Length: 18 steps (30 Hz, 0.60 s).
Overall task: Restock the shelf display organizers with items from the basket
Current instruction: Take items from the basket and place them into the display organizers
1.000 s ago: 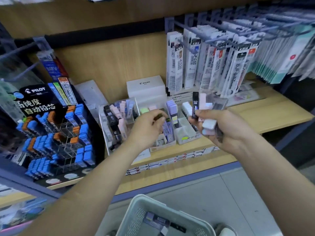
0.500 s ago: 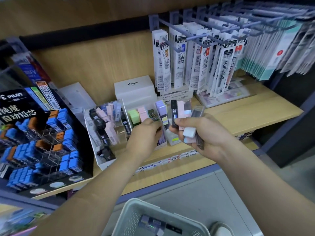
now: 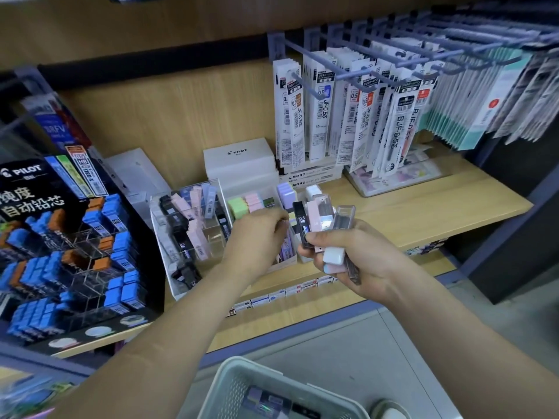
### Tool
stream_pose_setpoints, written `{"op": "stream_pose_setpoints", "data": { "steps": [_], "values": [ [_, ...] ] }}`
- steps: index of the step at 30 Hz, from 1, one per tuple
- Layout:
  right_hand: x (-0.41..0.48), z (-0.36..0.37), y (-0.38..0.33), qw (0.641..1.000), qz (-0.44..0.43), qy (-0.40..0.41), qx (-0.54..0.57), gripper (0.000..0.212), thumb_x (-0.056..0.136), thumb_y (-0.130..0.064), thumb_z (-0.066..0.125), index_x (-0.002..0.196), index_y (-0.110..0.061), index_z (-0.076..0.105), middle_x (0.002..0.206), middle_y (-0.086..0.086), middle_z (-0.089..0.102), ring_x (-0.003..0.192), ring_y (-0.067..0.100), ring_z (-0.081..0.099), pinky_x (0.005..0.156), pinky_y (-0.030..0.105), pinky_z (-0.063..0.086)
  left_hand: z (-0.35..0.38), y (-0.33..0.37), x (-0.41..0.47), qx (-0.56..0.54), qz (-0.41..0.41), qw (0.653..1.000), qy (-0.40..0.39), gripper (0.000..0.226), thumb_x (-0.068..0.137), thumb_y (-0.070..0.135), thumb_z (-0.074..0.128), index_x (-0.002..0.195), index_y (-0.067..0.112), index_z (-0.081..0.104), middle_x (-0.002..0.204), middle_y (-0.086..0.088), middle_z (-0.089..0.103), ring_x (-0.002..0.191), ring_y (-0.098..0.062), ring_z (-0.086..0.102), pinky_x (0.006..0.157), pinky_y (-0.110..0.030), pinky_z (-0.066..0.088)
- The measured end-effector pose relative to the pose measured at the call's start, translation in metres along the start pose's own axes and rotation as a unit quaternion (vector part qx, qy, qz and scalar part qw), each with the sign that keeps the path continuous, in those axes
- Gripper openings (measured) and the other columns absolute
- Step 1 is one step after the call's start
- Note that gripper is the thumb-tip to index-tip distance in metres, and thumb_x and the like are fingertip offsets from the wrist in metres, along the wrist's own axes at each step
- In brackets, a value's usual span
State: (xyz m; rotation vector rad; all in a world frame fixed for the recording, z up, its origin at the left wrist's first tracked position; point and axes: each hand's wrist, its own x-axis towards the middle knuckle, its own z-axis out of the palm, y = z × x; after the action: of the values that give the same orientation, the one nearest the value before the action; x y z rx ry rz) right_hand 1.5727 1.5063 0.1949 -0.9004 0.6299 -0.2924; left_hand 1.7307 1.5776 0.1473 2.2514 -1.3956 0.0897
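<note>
Gripping, in the right hand [image 3: 363, 255] just right of centre, a loose fan of lead cases [image 3: 317, 219]: black, pink, clear and white, splayed toward 12 o'clock. Reaching with the left hand [image 3: 257, 237] at dead centre, fingers curled down over the pastel organizer [image 3: 290, 261]; cannot tell whether pinching a case or empty, with the fingertips turned away from view. Just toward 9 o'clock of that hand, the tiered clear organizer [image 3: 165, 249], partly stocked with black and pink cases, with several cells bare. At 6 o'clock, low in view, the basket [image 3: 230, 385], with a few more cases [image 3: 272, 403] inside. Further out at 9 o'clock, the black Pilot display [image 3: 30, 189]; at 1 o'clock, hanging refill packs [image 3: 348, 116]. Judging the step as feeding one case at a time from the fan into matching cells, with plenty left to do. Likely trouble: too many slim, slick cases in one grip, hence a risk of losing the outer clear case [image 3: 343, 219] past the front of the shelf [image 3: 423, 213] to the floor on loosening the thumb to pass one across. Also possible: dropping a case into the wrong colour cell, given similar pinks side by side; knocking upright cases over with the left knuckles when pushing into a narrow cell; shoving the light organizer backward by pressing on its front wall.
</note>
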Motion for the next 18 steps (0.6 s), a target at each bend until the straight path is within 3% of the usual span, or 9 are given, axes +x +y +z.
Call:
{"op": "stream_pose_setpoints", "data": {
  "steps": [1,2,3,4,5,10,14,18],
  "values": [
    [0.001,0.000,0.000,1.000,-0.001,-0.001,-0.004,0.017,0.085,0.011,0.060,0.098,0.000,0.059,0.081,0.018,0.060,0.064,0.021,0.066,0.038,0.017,0.039,-0.008,0.005,0.003,-0.122,-0.066,0.990,0.005,0.016,0.095,0.017,0.054,0.100,0.014,0.069,0.083,-0.002,0.069,0.070,-0.018,0.064,0.063,-0.027,0.050],
    [0.001,0.001,0.000,1.000,-0.002,-0.003,-0.008,0.019,0.085,0.011,0.060,0.101,0.001,0.060,0.080,0.018,0.061,0.063,0.020,0.066,0.038,0.017,0.039,-0.016,0.011,0.004,-0.279,-0.139,0.950,-0.011,0.018,0.096,0.017,0.053,0.099,0.011,0.070,0.078,-0.003,0.069,0.064,-0.017,0.063,0.059,-0.027,0.052],
    [0.002,0.001,0.001,1.000,-0.004,-0.006,-0.013,0.021,0.085,0.010,0.061,0.104,0.002,0.060,0.080,0.018,0.062,0.062,0.019,0.066,0.039,0.017,0.040,-0.025,0.017,0.003,-0.418,-0.196,0.886,-0.048,0.020,0.098,0.019,0.051,0.100,0.009,0.069,0.077,-0.006,0.068,0.059,-0.016,0.061,0.055,-0.026,0.053],
    [0.002,0.002,0.001,1.000,-0.005,-0.010,-0.019,0.022,0.085,0.010,0.061,0.105,0.002,0.061,0.080,0.017,0.064,0.062,0.019,0.066,0.039,0.017,0.041,-0.033,0.020,0.001,-0.509,-0.225,0.826,-0.085,0.022,0.099,0.020,0.050,0.104,0.008,0.068,0.078,-0.010,0.068,0.058,-0.017,0.061,0.054,-0.024,0.054],
    [0.003,0.002,0.001,1.000,-0.005,-0.012,-0.024,0.021,0.084,0.009,0.062,0.104,0.001,0.062,0.080,0.017,0.065,0.065,0.020,0.067,0.041,0.018,0.042,-0.037,0.022,-0.001,-0.540,-0.233,0.801,-0.113,0.023,0.099,0.021,0.050,0.107,0.007,0.066,0.080,-0.012,0.068,0.058,-0.017,0.061,0.054,-0.023,0.054],
    [0.005,0.002,0.008,0.995,0.008,-0.020,-0.097,0.024,0.084,0.004,0.065,0.107,-0.002,0.065,0.090,0.014,0.072,0.081,0.028,0.070,0.047,0.021,0.045,-0.046,0.016,-0.011,-0.524,-0.240,0.807,-0.131,0.011,0.088,0.004,0.063,0.097,0.007,0.068,0.080,-0.011,0.069,0.060,-0.014,0.065,0.056,-0.020,0.056],
    [0.008,0.003,0.009,0.996,0.005,-0.006,-0.083,0.012,0.084,-0.002,0.068,0.093,-0.002,0.061,0.076,0.013,0.061,0.067,0.022,0.066,0.045,0.022,0.044,-0.079,0.008,-0.011,-0.518,-0.228,0.822,-0.063,0.012,0.080,-0.003,0.068,0.089,0.005,0.069,0.075,-0.009,0.073,0.062,-0.015,0.069,0.061,-0.021,0.058],
    [0.008,0.009,0.005,0.999,-0.016,0.006,-0.048,0.013,0.083,-0.007,0.068,0.089,0.000,0.060,0.068,0.010,0.057,0.056,0.016,0.054,0.042,0.020,0.043,-0.128,-0.024,-0.013,-0.406,-0.183,0.894,0.046,0.013,0.078,0.005,0.074,0.087,0.015,0.073,0.075,-0.006,0.073,0.068,-0.018,0.069,0.072,-0.027,0.058]
  ]
}}
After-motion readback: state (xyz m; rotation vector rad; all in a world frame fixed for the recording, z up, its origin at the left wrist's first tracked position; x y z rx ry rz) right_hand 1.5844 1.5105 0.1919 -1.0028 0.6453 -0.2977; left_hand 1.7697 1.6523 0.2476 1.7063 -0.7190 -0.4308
